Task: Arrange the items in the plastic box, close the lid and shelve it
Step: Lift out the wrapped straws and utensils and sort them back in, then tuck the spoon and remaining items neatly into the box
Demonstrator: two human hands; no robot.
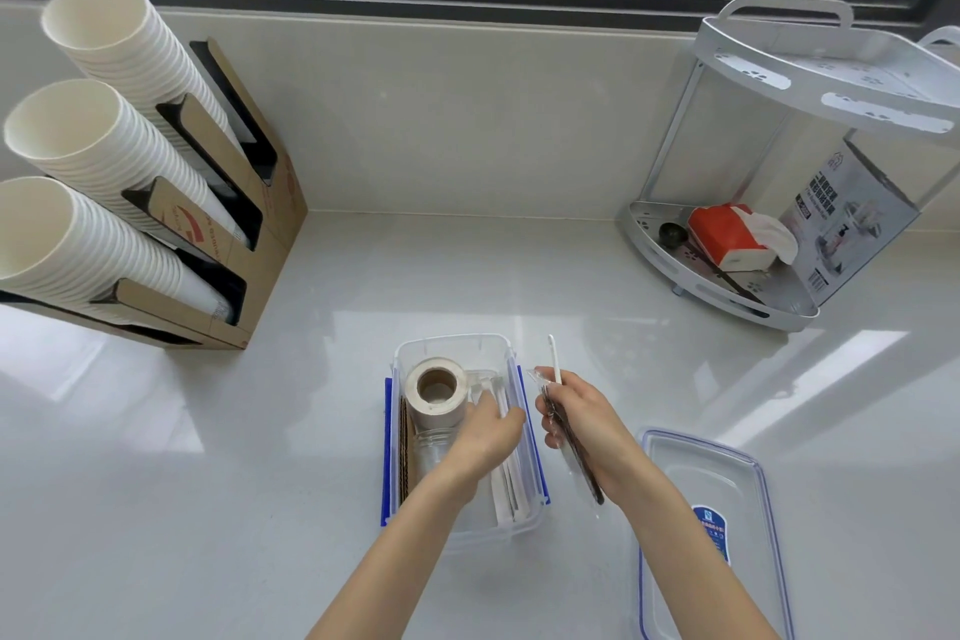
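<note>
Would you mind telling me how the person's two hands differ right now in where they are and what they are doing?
The left hand reaches down into the plastic box, fingers among the white wrapped sticks; the right hand stays outside the box, to its right. The left hand's grip is hidden, while the right hand clearly holds a white stick and a dark wrapped utensil. Both are bare and above the counter.

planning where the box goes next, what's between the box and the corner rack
Bare counter in the head view. Nothing sits between the box and the rack; the lid lies off to the right, nearer the person.
</note>
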